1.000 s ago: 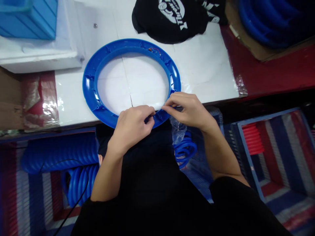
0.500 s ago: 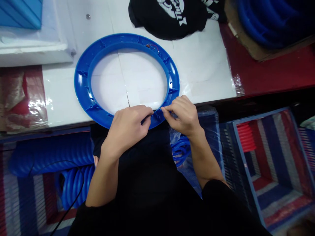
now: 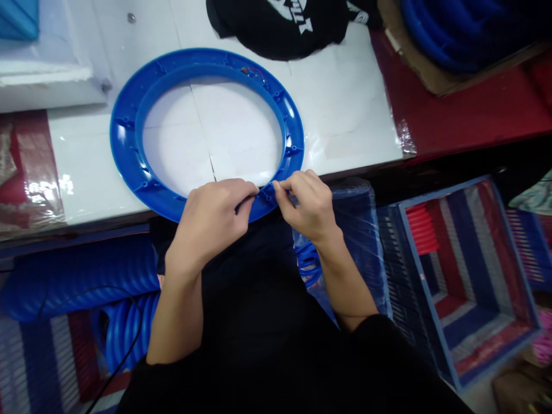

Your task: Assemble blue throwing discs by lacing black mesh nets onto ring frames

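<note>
A blue plastic ring (image 3: pixel 122 135) lies hollow side up on the white tabletop, its near edge jutting over the table's front. Ribs and small posts line its channel, and a small part with a red wire (image 3: pixel 254 70) sits at its far right. At the near inner rim, my left hand (image 3: pixel 215 213) is closed in a pinch, thumb against forefinger. My right hand (image 3: pixel 308 204) pinches just to the right of it, fingertips at the same rim. Whatever lies between the fingertips is too small or hidden to make out.
Behind the ring lies a black cloth item (image 3: pixel 280 29) with white print. A white foam box (image 3: pixel 47 86) stands at left, a cardboard box (image 3: pixel 435 83) with blue rings at right. Below the table are stacked blue rings (image 3: pixel 81 276) and a blue crate (image 3: pixel 407 230) with red rings.
The whole view has shifted, so the ring, table and hands appear farther left and slightly higher. Both hands keep their pinches at the near rim; the ring stays put on the table.
</note>
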`<state>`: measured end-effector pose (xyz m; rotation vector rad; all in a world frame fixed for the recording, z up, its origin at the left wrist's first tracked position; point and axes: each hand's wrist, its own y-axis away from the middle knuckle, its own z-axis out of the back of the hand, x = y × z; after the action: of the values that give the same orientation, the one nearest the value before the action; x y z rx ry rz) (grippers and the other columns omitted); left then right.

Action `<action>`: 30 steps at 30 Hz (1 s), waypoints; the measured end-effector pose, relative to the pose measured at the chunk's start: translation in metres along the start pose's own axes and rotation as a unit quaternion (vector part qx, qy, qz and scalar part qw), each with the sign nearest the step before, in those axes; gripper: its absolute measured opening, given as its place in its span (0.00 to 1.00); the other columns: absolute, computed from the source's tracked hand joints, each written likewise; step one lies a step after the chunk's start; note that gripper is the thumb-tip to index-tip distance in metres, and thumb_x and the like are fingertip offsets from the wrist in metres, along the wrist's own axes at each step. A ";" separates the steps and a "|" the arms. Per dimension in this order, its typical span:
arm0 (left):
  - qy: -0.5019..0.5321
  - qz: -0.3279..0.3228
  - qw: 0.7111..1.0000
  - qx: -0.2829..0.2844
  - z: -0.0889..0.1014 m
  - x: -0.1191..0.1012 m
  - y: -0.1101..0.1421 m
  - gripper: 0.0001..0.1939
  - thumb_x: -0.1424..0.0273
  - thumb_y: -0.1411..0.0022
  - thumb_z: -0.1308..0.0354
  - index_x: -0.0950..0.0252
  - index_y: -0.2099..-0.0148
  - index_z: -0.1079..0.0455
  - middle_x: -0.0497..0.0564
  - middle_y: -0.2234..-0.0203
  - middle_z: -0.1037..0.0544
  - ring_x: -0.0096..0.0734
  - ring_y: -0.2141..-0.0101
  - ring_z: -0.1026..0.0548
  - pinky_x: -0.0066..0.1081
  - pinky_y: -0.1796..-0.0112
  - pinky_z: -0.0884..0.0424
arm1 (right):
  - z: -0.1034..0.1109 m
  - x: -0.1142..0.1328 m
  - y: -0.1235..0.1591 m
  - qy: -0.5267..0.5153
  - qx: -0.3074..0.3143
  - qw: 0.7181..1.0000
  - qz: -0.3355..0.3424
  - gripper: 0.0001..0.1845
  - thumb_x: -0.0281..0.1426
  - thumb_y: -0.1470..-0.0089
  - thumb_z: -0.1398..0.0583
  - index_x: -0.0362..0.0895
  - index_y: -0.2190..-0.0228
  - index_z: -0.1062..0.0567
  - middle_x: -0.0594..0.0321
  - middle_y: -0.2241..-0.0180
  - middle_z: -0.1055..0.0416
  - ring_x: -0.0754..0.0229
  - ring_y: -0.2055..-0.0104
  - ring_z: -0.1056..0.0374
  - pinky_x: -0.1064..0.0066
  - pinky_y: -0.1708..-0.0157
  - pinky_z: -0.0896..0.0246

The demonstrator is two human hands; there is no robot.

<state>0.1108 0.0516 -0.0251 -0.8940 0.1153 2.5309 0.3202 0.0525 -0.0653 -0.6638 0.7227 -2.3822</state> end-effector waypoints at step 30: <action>-0.011 0.036 0.999 0.038 0.002 -0.015 -0.016 0.11 0.67 0.28 0.45 0.63 0.55 0.21 0.55 0.59 0.15 0.45 0.59 0.18 0.38 0.59 0.26 | 0.011 0.005 -0.006 -0.051 0.070 0.993 -0.080 0.15 0.26 0.31 0.42 0.49 0.70 0.38 0.67 0.74 0.37 0.61 0.72 0.38 0.68 0.69 0.43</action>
<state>0.1274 0.0601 -0.0133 -0.8469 0.2385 2.5842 0.3206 0.0498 -0.0519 -0.8039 0.4694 -2.4947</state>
